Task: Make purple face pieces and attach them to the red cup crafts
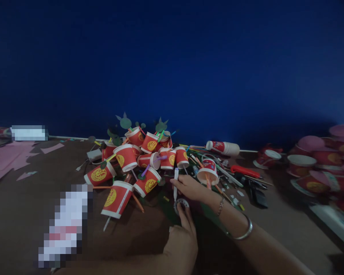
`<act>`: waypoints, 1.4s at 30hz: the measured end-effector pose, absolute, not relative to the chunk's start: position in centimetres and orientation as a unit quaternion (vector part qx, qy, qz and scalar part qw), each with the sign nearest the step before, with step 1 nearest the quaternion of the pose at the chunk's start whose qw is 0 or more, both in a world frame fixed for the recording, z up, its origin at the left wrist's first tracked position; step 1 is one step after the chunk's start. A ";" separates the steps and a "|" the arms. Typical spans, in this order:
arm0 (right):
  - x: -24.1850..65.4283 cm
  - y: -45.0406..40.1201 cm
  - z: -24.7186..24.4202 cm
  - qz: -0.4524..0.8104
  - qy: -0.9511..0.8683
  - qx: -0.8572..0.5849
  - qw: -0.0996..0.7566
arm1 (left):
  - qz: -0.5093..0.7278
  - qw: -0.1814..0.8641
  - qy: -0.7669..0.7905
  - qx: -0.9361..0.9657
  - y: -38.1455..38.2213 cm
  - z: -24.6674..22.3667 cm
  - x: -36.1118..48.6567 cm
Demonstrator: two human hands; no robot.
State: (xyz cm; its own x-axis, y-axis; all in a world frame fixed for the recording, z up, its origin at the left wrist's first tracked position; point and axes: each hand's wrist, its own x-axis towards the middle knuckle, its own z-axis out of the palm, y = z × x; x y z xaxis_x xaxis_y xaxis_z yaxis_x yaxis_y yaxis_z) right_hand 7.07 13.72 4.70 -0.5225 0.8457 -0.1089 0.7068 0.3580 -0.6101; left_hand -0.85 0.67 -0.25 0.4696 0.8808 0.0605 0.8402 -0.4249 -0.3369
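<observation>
My right hand (190,187) grips an upright white marker (176,187) between thumb and fingers, its lower end beside a round grey ring (177,207). My left hand (181,238) holds that ring down with its fingertips; whether it is a tape roll I cannot tell. Dark green paper (167,198) lies under the ring and the hands. Just beyond and left of my hands is a heap of red paper cups (118,199) with straws and cut-out green shapes (125,123). Another red cup (208,172) tilts beside my right wrist.
Stacked cups (223,148) lie by the blue wall (172,68). Red-handled scissors (245,171), a black tool (257,194) and paper scraps are at right. More cups (301,165) with pink discs fill the far right. Pink paper (8,158) lies at far left.
</observation>
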 end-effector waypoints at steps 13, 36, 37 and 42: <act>8.2 12.8 3.9 0.315 -0.767 -0.531 0.175 | 0.095 0.126 -0.498 -0.853 1.1 1.0 -0.9; 11.2 8.4 1.5 0.295 -0.695 -0.547 0.362 | 0.075 0.095 -0.380 -0.917 4.0 3.6 -2.8; 11.4 8.2 1.4 0.291 -0.694 -0.548 0.366 | 0.077 0.088 -0.379 -0.918 4.2 3.8 -3.0; 11.8 7.1 1.3 0.288 -0.694 -0.547 0.369 | 0.075 0.036 -0.368 -0.926 4.9 5.1 -4.0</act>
State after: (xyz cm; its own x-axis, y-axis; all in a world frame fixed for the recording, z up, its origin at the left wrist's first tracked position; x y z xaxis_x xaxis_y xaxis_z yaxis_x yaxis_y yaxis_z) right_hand 11.83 7.14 1.28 -0.1286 0.9719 0.1973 0.5470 0.2355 -0.8033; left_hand -4.03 4.88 5.06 0.7184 0.6863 -0.1131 0.6755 -0.7272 -0.1222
